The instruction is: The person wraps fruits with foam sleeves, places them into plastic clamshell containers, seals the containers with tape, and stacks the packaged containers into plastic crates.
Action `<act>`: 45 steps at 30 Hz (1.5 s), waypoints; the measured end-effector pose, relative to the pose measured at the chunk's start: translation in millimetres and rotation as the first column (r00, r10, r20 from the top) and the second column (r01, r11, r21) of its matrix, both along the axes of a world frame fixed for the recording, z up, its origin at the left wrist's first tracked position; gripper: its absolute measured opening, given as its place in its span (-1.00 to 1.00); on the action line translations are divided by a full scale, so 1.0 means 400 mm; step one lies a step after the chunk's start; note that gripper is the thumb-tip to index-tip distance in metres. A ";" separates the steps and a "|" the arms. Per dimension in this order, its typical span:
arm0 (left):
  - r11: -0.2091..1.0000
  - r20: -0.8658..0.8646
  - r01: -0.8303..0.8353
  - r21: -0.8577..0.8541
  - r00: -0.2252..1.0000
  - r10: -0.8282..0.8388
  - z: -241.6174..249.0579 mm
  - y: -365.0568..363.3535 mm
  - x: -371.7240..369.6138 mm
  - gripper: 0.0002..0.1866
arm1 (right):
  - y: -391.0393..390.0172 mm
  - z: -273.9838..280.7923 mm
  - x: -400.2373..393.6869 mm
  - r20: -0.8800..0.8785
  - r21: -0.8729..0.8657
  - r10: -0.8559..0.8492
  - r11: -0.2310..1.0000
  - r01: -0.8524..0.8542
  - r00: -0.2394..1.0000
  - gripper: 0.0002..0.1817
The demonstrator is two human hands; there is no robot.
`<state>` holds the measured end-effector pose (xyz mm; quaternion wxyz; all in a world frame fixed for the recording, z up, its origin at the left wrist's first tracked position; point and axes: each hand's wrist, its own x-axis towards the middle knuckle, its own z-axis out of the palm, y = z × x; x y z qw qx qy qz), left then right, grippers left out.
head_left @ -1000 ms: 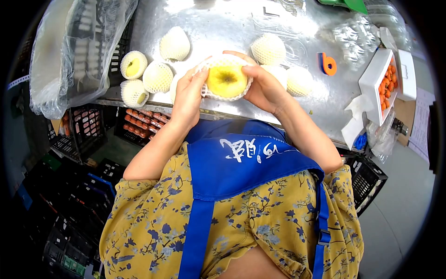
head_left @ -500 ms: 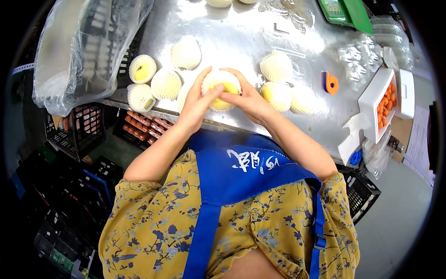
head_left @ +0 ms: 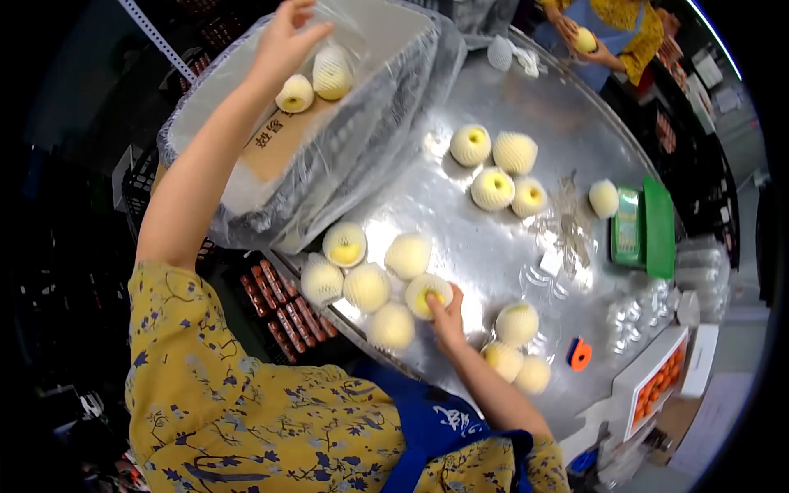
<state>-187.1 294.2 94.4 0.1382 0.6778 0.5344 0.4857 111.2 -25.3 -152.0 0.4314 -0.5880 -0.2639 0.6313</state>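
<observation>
My left hand [head_left: 289, 39] reaches over the plastic-lined box [head_left: 362, 33] at the upper left, thumb apart from the fingers and nothing seen in it. Below it in the box lie two yellow fruits in white foam nets, a small fruit [head_left: 295, 94] and a taller pair of stacked nets [head_left: 333, 72]. At the near side of the metal table [head_left: 460, 255], my right hand [head_left: 448, 316] grips a netted yellow fruit [head_left: 427, 294], thumb on its top. Several other netted fruits [head_left: 366, 287] cluster just left of it.
More netted fruits stand at the table's middle [head_left: 493, 189] and right of my right hand [head_left: 516, 324]. An orange tape dispenser [head_left: 580, 355], a green scale [head_left: 645, 226], clear plastic trays [head_left: 637, 316] and a white box of orange produce [head_left: 657, 382] sit rightward. Across the table, another person [head_left: 596, 41] holds a fruit.
Both hands held one netted fruit before me; now the left hand has moved up-left over the lined box, and the right hand alone grips a fruit. The view has turned left.
</observation>
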 end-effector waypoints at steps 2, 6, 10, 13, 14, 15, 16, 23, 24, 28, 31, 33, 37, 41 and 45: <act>0.986 -0.314 -0.123 -0.113 0.946 0.082 -0.069 0.107 -0.056 -0.43 | -0.011 -0.060 0.011 0.304 0.178 0.108 0.970 -0.167 0.947 -0.37; 0.935 -0.707 -0.211 -0.285 0.705 -0.057 -0.211 0.225 -0.103 -0.42 | 0.019 -0.004 0.057 0.463 0.110 0.349 0.890 -0.443 0.815 -0.40; 0.957 -0.893 -0.106 -0.271 0.399 -0.209 -0.335 0.298 -0.087 -0.36 | 0.028 0.052 0.092 0.245 0.059 0.390 0.908 -0.416 0.887 -0.34; 0.996 -0.990 -0.019 -0.082 0.116 -0.080 -0.441 0.312 -0.092 -0.34 | -0.003 0.046 0.124 0.310 -0.013 0.365 0.925 -0.380 0.878 -0.33; 0.989 -0.985 -0.085 -0.122 0.131 -0.110 -0.454 0.305 -0.082 -0.34 | -0.001 0.071 0.127 0.322 -0.025 0.350 0.932 -0.362 0.880 -0.34; 0.975 -0.982 -0.163 -0.150 0.141 -0.128 -0.463 0.301 -0.082 -0.35 | 0.002 0.091 0.128 0.332 -0.025 0.342 0.935 -0.354 0.879 -0.35; 0.979 -0.986 -0.169 -0.115 0.136 -0.093 -0.479 0.309 -0.088 -0.48 | 0.004 0.100 0.131 0.330 -0.016 0.320 0.943 -0.334 0.888 -0.37; 0.985 -0.905 0.167 0.040 0.425 -0.035 -0.417 0.345 -0.194 -0.43 | -0.012 0.122 0.125 0.176 -0.062 0.324 0.946 -0.318 0.929 -0.44; 0.981 -0.866 0.163 -0.101 0.472 -0.168 -0.438 0.360 -0.176 -0.48 | -0.017 0.123 0.130 0.170 -0.093 0.354 0.935 -0.343 0.920 -0.46; 0.870 -0.762 -0.175 -0.460 0.581 -0.286 -0.463 0.314 -0.116 -0.53 | -0.013 0.206 0.111 0.392 0.008 0.360 0.919 -0.394 0.847 -0.45; 0.911 -0.802 -0.160 -0.381 0.548 -0.239 -0.480 0.326 -0.165 -0.52 | -0.028 0.243 0.117 0.378 -0.014 0.358 0.924 -0.381 0.854 -0.46; 0.918 -0.817 -0.181 -0.353 0.538 -0.208 -0.460 0.328 -0.194 -0.50 | -0.033 0.242 0.124 0.371 0.003 0.354 0.924 -0.382 0.858 -0.47; 0.924 -0.820 -0.202 -0.324 0.546 -0.168 -0.443 0.324 -0.238 -0.48 | -0.043 0.248 0.129 0.359 -0.024 0.352 0.929 -0.369 0.864 -0.48; 0.922 -0.816 -0.282 -0.266 0.575 -0.059 -0.403 0.275 -0.337 -0.46 | -0.047 0.224 0.121 0.405 0.101 0.305 0.922 -0.374 0.862 -0.48; 0.950 -0.850 -0.205 -0.236 0.518 -0.099 -0.449 0.192 -0.415 -0.26 | -0.048 0.221 0.118 0.284 -0.035 0.380 0.921 -0.387 0.880 -0.50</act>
